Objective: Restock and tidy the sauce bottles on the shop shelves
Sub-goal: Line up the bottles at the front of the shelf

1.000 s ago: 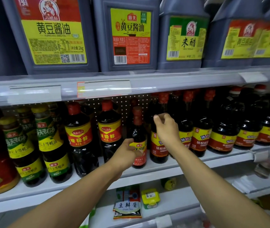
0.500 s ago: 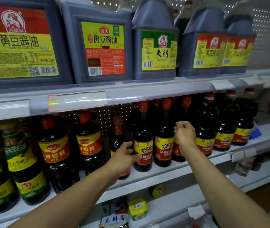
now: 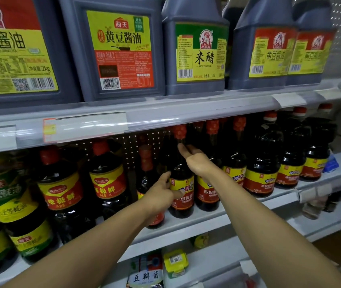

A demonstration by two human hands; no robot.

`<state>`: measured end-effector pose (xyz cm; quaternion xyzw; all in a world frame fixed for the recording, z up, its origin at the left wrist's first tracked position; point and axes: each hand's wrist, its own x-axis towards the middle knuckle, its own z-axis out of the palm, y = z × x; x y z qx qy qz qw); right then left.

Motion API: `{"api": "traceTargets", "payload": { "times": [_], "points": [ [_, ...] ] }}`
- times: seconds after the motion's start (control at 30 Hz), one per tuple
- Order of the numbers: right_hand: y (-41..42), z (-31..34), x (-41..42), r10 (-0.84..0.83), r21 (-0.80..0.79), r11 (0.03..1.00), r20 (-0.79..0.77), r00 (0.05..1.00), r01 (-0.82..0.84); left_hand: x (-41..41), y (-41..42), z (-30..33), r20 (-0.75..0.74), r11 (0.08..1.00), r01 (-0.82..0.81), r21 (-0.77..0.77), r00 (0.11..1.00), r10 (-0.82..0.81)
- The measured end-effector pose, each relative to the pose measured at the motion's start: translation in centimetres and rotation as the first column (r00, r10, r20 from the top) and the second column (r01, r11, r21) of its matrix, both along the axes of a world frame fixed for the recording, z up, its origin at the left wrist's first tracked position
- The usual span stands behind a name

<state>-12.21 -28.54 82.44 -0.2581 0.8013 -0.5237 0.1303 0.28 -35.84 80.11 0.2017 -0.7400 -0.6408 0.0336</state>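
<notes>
On the middle shelf (image 3: 207, 220) stands a row of dark sauce bottles with red caps. My left hand (image 3: 161, 194) reaches in low, its thumb and forefinger spread against the yellow-red label of a tall bottle (image 3: 181, 173). It covers the lower part of a smaller red-capped bottle (image 3: 145, 163) just to the left. My right hand (image 3: 196, 161) is higher, with straight fingers touching the tall bottle's neck below its cap. Neither hand holds anything.
Large grey soy sauce and vinegar jugs (image 3: 196, 55) fill the shelf above. Green-labelled oyster sauce bottles (image 3: 9, 200) stand at the left and wider dark bottles (image 3: 263, 163) at the right. Small packets and a yellow tub (image 3: 174, 262) lie on the lower shelf.
My right hand has moved left from a bottle further along and its fingers have straightened at the tall bottle's neck. The left hand shifted from the small bottle to the tall one's label.
</notes>
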Motion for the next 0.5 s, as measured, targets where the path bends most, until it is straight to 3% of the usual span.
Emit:
{"api": "traceTargets", "payload": {
  "times": [0.27, 0.5],
  "points": [
    [-0.33, -0.33, -0.58, 0.01, 0.073, 0.997, -0.115, 0.993, -0.002, -0.27, -0.39, -0.6, 0.021, 1.0, 0.0, -0.004, 1.0, 0.0],
    [-0.16, -0.51, -0.16, -0.008, 0.086, 0.996, -0.103, 0.995, 0.017, -0.03, -0.4, -0.75, 0.039, 0.999, 0.024, -0.023, 0.999, -0.023]
  ]
}}
